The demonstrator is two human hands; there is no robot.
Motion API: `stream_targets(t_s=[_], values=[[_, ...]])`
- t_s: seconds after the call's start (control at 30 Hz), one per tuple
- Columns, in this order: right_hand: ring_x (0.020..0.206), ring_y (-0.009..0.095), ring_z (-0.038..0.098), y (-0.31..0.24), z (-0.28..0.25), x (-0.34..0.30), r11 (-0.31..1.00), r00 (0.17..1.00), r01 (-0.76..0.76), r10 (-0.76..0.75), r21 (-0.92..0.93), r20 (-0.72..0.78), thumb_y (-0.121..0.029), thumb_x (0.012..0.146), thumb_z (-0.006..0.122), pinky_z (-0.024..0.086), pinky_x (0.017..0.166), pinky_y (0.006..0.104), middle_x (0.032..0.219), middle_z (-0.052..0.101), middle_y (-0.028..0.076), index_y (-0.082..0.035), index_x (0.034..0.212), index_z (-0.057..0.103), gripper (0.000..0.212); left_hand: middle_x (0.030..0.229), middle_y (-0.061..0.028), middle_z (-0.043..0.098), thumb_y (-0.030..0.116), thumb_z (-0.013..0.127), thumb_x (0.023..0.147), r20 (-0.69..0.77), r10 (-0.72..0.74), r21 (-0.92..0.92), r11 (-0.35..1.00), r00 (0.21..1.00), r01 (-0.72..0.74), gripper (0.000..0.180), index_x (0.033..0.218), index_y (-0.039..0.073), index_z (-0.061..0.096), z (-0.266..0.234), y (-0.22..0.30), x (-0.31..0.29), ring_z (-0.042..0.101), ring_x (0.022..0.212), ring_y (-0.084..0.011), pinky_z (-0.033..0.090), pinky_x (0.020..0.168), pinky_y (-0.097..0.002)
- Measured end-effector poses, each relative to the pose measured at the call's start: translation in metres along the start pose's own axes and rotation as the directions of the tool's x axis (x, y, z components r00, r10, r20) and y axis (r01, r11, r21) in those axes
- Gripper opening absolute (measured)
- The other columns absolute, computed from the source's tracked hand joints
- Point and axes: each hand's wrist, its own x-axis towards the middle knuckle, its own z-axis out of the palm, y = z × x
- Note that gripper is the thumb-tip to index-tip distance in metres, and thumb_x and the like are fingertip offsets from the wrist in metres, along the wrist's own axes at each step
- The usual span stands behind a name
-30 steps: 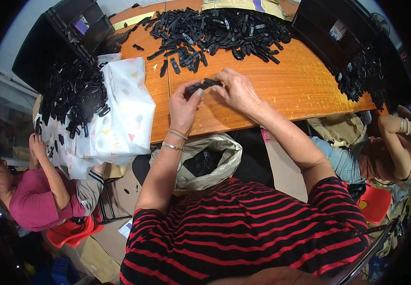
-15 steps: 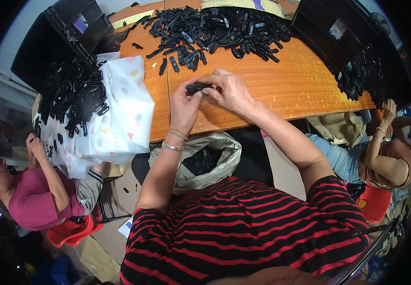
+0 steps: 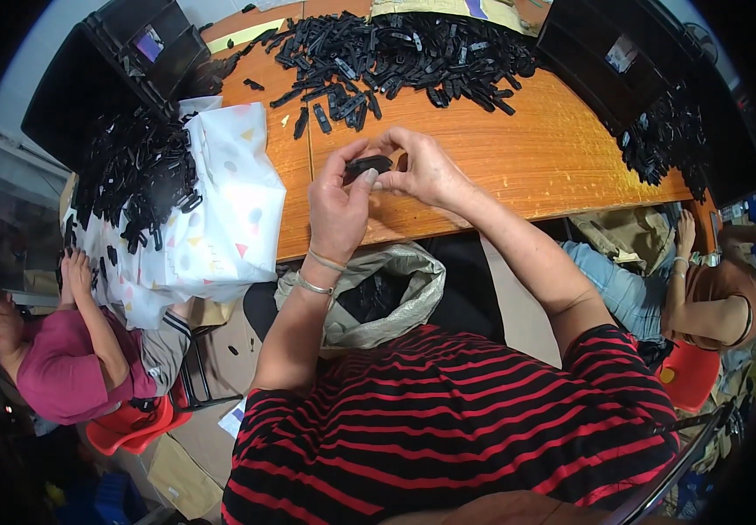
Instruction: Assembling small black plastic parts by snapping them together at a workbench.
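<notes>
A small, narrow black plastic part [image 3: 367,164] is held up over the near side of the wooden table. My left hand [image 3: 339,203] grips it, thumb in front and fingers curled behind. From the other side my right hand [image 3: 428,171] closes on its right end with bent index finger and thumb; the exact contact is partly hidden. Beyond my hands lies a wide pile of similar black plastic parts [image 3: 404,61], with several loose ones at its near edge. Below my wrists an open woven sack [image 3: 426,293] has dark pieces inside.
On the left, a white patterned plastic sheet [image 3: 242,201] bears another black heap [image 3: 133,166], where a person in a magenta top [image 3: 72,372] works. Black crates [image 3: 609,66] stand at both sides of the table [image 3: 518,157]. Another person [image 3: 714,302] sits at the right.
My left hand has turned slightly and the black part shows more of its flat side. My right fingers have arched wider. The right-hand person's hand has moved lower and left.
</notes>
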Motion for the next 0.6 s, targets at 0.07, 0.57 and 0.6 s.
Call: stream_targets(t_s=[0.07,0.57,0.6], values=[[0.079,0.028,0.066,0.005,0.005,-0.002,1.0,1.0,-0.018,0.018,-0.011,-0.012,-0.019,0.071,0.079,0.051,0.069,0.0372,0.088,0.067,0.014,-0.001,0.099,0.062,0.037,0.103,-0.009,0.061,-0.004,0.057,0.087,-0.01,-0.015,0.008,1.0,1.0,0.015,0.039,0.125,-0.005,0.048,-0.001,-0.002,0.0,0.06,0.092,-0.0121,0.049,0.082,-0.0236],[0.082,0.04,0.062,0.015,0.041,-0.051,0.987,0.971,-0.029,0.065,-0.158,0.231,-0.027,0.073,0.075,0.049,0.068,0.0444,0.085,0.064,0.021,-0.002,0.097,0.061,0.037,0.087,-0.0023,0.064,0.006,0.063,0.086,0.264,-0.246,0.306,0.938,0.933,0.161,0.014,0.098,-0.002,0.064,-0.035,-0.016,-0.035,0.058,0.075,-0.008,0.047,0.066,-0.0218],[0.082,0.04,0.062,0.019,0.047,-0.06,0.989,0.967,-0.005,0.042,-0.144,0.252,-0.026,0.074,0.075,0.049,0.068,0.045,0.085,0.064,0.021,-0.003,0.096,0.062,0.035,0.088,-0.0038,0.064,0.006,0.064,0.085,0.36,-0.307,0.477,0.872,0.881,0.109,0.018,0.101,-0.002,0.064,-0.045,-0.012,-0.036,0.059,0.077,-0.0094,0.048,0.068,-0.0222]])
